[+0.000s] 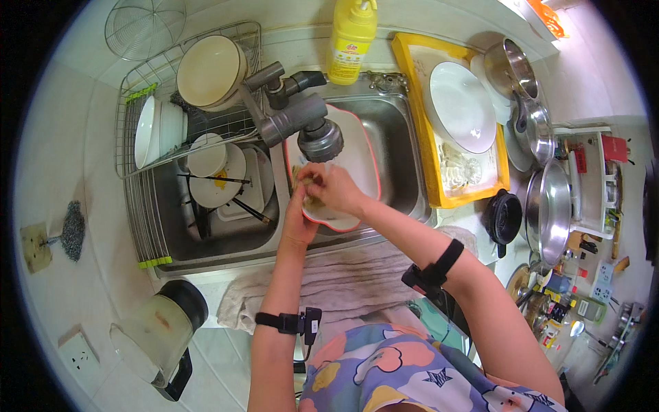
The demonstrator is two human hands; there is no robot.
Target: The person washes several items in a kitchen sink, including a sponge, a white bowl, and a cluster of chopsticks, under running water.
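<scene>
My left hand [300,211] and my right hand [332,188] meet over the near left part of a white dish with a red rim [360,154], which lies in the right basin of the steel sink. Between the fingers of both hands is something small and yellowish-green [310,200]; its kind is hard to tell. Just beyond the hands, the grey faucet's round head [320,141] hangs over the dish. No water stream can be made out.
The left basin holds stacked dishes [206,193] and chopsticks [252,210]. Above it sits a wire rack [123,123] with bowls. A yellow bottle [351,44] stands behind the sink. At right is a yellow-rimmed tray [412,118]; a towel [355,278] covers the front edge.
</scene>
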